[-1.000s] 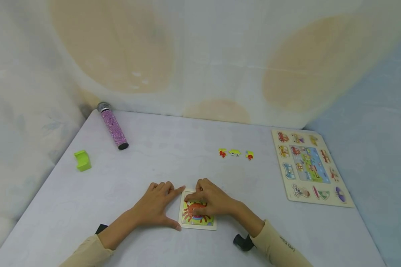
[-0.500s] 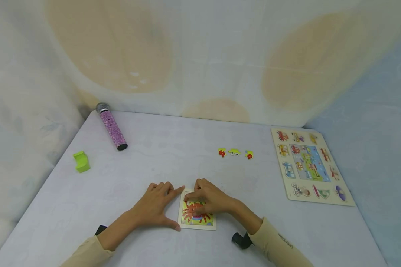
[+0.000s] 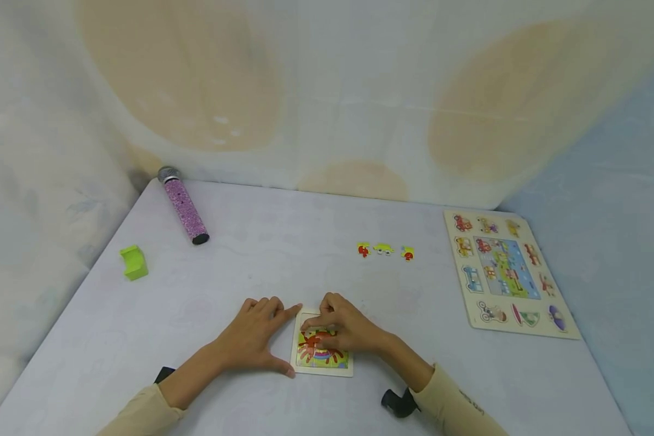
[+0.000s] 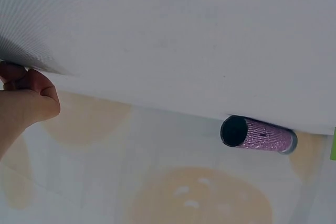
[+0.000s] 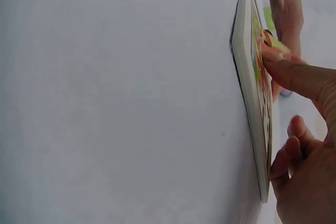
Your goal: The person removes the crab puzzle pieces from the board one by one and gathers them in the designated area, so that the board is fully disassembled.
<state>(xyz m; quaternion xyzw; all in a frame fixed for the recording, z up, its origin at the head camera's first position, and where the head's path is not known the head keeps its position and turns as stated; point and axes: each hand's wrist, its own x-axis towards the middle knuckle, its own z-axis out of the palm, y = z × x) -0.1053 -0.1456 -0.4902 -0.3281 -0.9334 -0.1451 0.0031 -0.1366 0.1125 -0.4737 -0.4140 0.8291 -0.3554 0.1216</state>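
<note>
A small square crab jigsaw puzzle (image 3: 332, 372) in a pale wooden frame lies at the table's near middle. My left hand (image 3: 256, 336) is spread along its left side, the thumb at the lower corner and the index finger at the upper one. Over the picture, my right hand (image 3: 351, 327) pinches a puzzle piece (image 5: 277, 44) between thumb and index finger. In the right wrist view that yellow and orange piece stands tilted up from the board. The right hand's other fingers are bent near the frame's edge and hide part of the picture.
Several loose things lie around: three small yellow puzzle pieces (image 3: 383, 249) beyond the right hand, a larger wooden vehicle puzzle board (image 3: 471, 315) at right, a pink glitter microphone (image 3: 185, 209) at back left and a green block (image 3: 134, 263) at left.
The puzzle piece at the crab's upper left has tilted up in the right hand's pinch, breaking the crab picture. The left hand and the frame stay where they were.
</note>
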